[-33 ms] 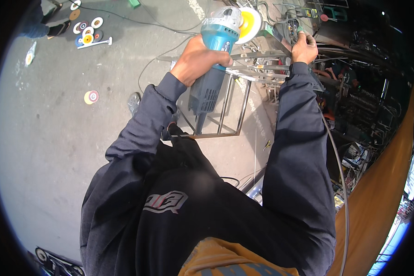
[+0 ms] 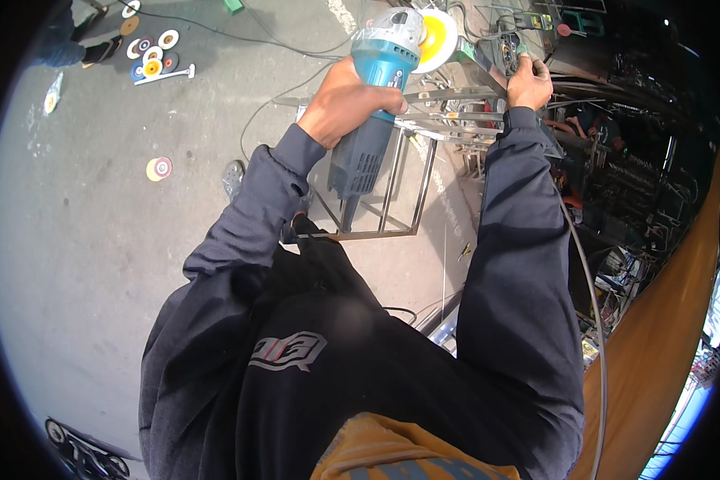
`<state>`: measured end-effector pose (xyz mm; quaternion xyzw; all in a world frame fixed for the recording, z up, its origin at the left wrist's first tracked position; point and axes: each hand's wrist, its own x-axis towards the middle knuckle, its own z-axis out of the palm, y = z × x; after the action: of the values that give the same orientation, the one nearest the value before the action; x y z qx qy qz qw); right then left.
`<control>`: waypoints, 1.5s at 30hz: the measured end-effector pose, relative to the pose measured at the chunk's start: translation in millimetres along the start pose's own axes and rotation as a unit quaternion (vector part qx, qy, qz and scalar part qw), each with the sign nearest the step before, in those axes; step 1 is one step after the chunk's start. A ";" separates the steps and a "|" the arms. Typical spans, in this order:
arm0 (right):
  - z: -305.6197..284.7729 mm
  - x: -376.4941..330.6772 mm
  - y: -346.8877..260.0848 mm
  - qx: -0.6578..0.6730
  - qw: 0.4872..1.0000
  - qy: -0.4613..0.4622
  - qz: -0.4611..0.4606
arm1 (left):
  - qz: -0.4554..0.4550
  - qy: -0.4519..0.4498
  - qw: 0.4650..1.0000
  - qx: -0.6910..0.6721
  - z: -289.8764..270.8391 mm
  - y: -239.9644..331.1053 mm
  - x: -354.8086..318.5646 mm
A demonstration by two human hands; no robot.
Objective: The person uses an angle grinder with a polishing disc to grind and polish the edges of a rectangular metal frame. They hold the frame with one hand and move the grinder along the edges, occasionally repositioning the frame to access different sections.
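Head view, looking straight down your own body: your dark long-sleeved top fills the lower middle of the frame, and both forearms reach up toward the top edge. Grey concrete floor (image 2: 80,240) spreads across the left half. At upper centre stands a metal frame (image 2: 392,216) of thin square bars, with its top rails running toward the upper right. Your left hand (image 2: 348,100) is clenched around the body of a blue angle grinder (image 2: 372,112), which points up the frame; its yellow disc (image 2: 438,38) sits at the top centre, just beside the frame's upper rail. Your right hand (image 2: 528,80), upper right, grips the end of that rail, fingers curled over it. A thin cable (image 2: 592,320) curves down the right side. Loose grinding discs (image 2: 154,60) lie scattered at upper left, and a single disc (image 2: 159,168) lies on the floor at left.
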<state>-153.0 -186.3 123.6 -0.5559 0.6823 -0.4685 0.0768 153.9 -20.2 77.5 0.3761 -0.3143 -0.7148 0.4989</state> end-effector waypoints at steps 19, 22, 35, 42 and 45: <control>0.8 -3.6 -4.5 -0.040 0.998 -0.047 0.032 | -0.007 0.011 1.000 0.024 1.2 2.1 2.1; -0.5 -5.4 -7.6 0.004 0.997 -0.070 0.024 | 0.025 0.032 0.997 0.071 1.5 2.0 4.9; 1.1 -1.6 2.4 -0.105 0.993 -0.042 -0.037 | 0.111 0.109 0.963 0.220 9.5 5.5 11.4; 4.2 2.9 12.6 -0.086 0.995 -0.043 -0.012 | 0.112 0.073 0.967 0.216 3.5 13.3 18.6; 1.3 0.8 8.7 -0.133 0.990 -0.040 -0.020 | 0.119 0.066 0.971 0.196 3.0 16.0 19.3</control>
<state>-158.5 -188.2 116.9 -0.5928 0.7240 -0.3522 0.0196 154.8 -43.2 88.0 0.4727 -0.4573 -0.5487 0.5161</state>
